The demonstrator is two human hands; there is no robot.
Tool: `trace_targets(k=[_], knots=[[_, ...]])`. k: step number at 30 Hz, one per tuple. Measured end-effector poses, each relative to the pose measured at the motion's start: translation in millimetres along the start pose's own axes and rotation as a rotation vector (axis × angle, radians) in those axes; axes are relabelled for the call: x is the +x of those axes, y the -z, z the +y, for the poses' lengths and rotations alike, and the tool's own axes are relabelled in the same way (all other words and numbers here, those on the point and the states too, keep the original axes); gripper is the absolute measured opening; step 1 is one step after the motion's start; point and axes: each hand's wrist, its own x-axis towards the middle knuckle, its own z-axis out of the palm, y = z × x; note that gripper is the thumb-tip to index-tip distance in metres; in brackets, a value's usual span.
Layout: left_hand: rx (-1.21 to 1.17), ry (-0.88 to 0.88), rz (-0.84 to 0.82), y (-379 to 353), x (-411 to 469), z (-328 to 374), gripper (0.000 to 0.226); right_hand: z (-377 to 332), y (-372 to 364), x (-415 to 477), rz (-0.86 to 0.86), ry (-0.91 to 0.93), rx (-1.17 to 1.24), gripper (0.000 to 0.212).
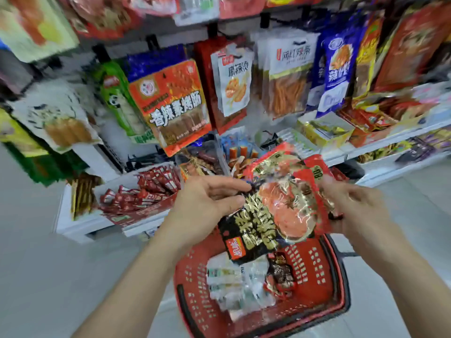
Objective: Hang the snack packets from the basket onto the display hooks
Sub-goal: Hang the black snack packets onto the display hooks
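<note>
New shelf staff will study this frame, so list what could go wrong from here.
1. The left hand and right hand pinch several glossy snack packets at their edges. One could slip, probably into the red basket below or onto the floor.
2. The hanging packets above look crowded, so pushing another on might knock one loose.

Both hands up over the red plastic basket [314, 272]: left hand [207, 203] pinches a black-and-gold snack packet [251, 230], right hand [353, 206] grips the glossy red packets [288, 191] beside it
</note>
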Motion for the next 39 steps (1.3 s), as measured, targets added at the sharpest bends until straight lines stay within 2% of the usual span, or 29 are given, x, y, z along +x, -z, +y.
trace_targets(k=[2,3,4,6,8,10,13,17,19,24,25,27,30,34,37,39], knots=[[0.045,-0.009,-0.051,15.6,-16.7,68.1,0.030,-58.9,-1.5,-22.6,-0.048,0.028,-0.137,0.021],[0.040,-0.012,-0.028,22.0,-25.1,101.5,0.032,-87.0,-2.1,-32.4,-0.034,0.043,-0.121,0.011],[-0.006,-0.006,0.039,28.4,-34.4,131.6,0.032,-115.5,-2.2,-43.0,-0.018,0.049,-0.086,0.003],[-0.159,0.049,0.222,40.6,-55.2,183.2,0.034,-164.8,-2.2,-61.8,0.027,0.045,0.020,0.012],[-0.172,0.114,0.355,49.6,-79.1,221.4,0.033,-201.8,0.3,-78.4,0.065,0.036,0.082,0.012],[-0.160,0.134,0.418,56.3,-104.0,245.6,0.026,-230.1,2.5,-92.3,0.098,0.039,0.119,0.005],[-0.214,0.152,0.503,63.6,-132.1,260.0,0.014,-254.1,0.7,-109.6,0.094,0.076,0.114,0.007],[-0.353,0.131,0.626,73.6,-151.8,266.5,0.010,-258.5,-12.2,-126.1,0.043,0.075,0.064,0.008],[-0.333,0.092,0.653,82.0,-158.0,271.7,0.011,-258.1,-21.7,-130.0,-0.006,0.098,-0.017,0.009],[-0.214,-0.010,0.643,133.3,-157.1,279.1,0.028,-276.9,-55.3,-123.5,0.001,0.170,-0.042,0.004],[-0.182,-0.027,0.620,146.8,-155.0,279.2,0.030,-283.7,-63.4,-120.5,-0.004,0.222,-0.083,0.010],[-0.114,-0.060,0.564,173.5,-151.1,277.6,0.029,-299.9,-84.9,-117.0,-0.037,0.301,-0.169,0.020],[-0.061,-0.099,0.449,213.3,-143.0,274.4,0.025,-316.7,-134.8,-113.5,-0.087,0.373,-0.191,0.018],[-0.086,-0.093,0.362,251.9,-123.4,258.8,0.018,-321.5,-200.6,-107.1,-0.134,0.299,-0.095,0.023],[-0.173,-0.022,0.367,266.3,-105.7,242.0,0.012,-323.6,-224.7,-104.2,-0.118,0.196,-0.009,0.010],[-0.212,0.015,0.367,270.3,-93.1,234.6,0.005,-322.3,-231.2,-100.6,-0.131,0.168,-0.017,0.018]])
